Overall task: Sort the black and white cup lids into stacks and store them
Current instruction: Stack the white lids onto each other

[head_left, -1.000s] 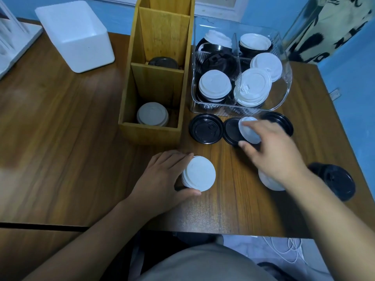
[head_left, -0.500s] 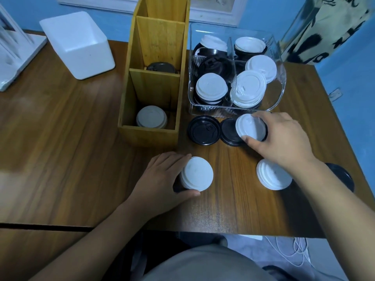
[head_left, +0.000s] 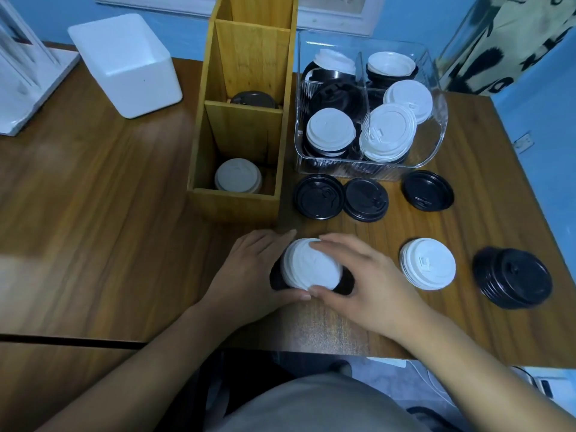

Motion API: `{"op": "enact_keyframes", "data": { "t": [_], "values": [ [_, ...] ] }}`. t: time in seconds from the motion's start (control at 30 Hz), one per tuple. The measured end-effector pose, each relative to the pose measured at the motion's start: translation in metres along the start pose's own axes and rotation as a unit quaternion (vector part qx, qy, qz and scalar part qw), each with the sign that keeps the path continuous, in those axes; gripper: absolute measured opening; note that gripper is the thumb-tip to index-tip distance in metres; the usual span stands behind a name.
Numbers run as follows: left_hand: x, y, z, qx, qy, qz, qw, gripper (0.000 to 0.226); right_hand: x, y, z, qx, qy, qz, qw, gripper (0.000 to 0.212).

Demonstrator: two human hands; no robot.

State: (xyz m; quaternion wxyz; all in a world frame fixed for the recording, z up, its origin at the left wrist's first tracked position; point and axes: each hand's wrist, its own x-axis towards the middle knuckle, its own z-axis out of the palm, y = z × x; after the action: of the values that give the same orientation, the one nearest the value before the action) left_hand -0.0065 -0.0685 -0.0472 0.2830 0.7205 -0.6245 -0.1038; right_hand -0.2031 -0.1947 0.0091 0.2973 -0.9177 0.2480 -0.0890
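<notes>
counter (head_left: 93, 244) fills most of the frame, dark wood. wooden organiser (head_left: 233, 207) stands upper centre with open-top compartments: the nearest has white lids (head_left: 238, 176) at the bottom, the one behind has a black lid (head_left: 254, 99), so colours look assigned per slot. clear bin (head_left: 343, 171) just right of it is the unsorted supply, black and white lids mixed on both sides of its divider. white foam box (head_left: 124, 63) upper left, not part of this. left hand (head_left: 249, 269) and right hand (head_left: 367, 285) meet at lower centre, both grips curled round the white stack (head_left: 310, 266), fingers on the far rim and thumbs on the near rim; i'd say that squares the lids up so the stack nests tight. dark patch under it, can't tell shadow from lid. second white stack (head_left: 427, 268) sits right of the hands, black stack (head_left: 512, 277) at the right edge, colours kept apart. three single black lids (head_left: 318, 196) lie in a row in front of the bin, probably staged for the black stack. no brand or readable text; the lids' embossing is too small to read.
</notes>
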Motion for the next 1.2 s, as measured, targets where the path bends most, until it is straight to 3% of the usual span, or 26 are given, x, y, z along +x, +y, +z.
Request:
{"op": "enact_keyframes", "data": {
  "t": [0.13, 0.4, 0.73, 0.9, 1.0, 1.1, 1.2],
  "values": [
    [-0.002, -0.001, 0.001, -0.009, -0.006, -0.004, 1.000, 0.108, 0.007, -0.002, 0.007, -0.030, -0.016, -0.022, 0.999, 0.064],
    [-0.002, -0.001, 0.004, -0.021, 0.024, 0.010, 0.999, 0.091, 0.017, -0.007, 0.011, -0.012, -0.018, -0.006, 1.000, 0.059],
    [-0.005, -0.002, 0.003, -0.025, 0.016, 0.016, 0.999, 0.084, 0.021, -0.019, 0.016, -0.084, -0.037, 0.033, 0.995, 0.059],
    [-0.003, -0.002, 0.002, -0.016, 0.009, 0.017, 1.000, 0.087, 0.007, -0.009, 0.002, 0.004, 0.014, 0.008, 1.000, 0.058],
    [-0.002, 0.001, 0.000, 0.010, 0.001, 0.003, 1.000, 0.089, -0.015, 0.018, -0.034, -0.089, 0.059, 0.000, 0.994, 0.058],
    [0.003, 0.012, 0.003, 0.018, 0.000, -0.007, 1.000, 0.086, -0.034, 0.051, -0.082, -0.230, -0.049, 0.064, 0.970, 0.082],
    [0.012, 0.032, 0.013, 0.017, -0.006, -0.013, 1.000, 0.085, -0.044, 0.071, -0.105, -0.295, -0.149, 0.127, 0.935, 0.097]
  ]
}}
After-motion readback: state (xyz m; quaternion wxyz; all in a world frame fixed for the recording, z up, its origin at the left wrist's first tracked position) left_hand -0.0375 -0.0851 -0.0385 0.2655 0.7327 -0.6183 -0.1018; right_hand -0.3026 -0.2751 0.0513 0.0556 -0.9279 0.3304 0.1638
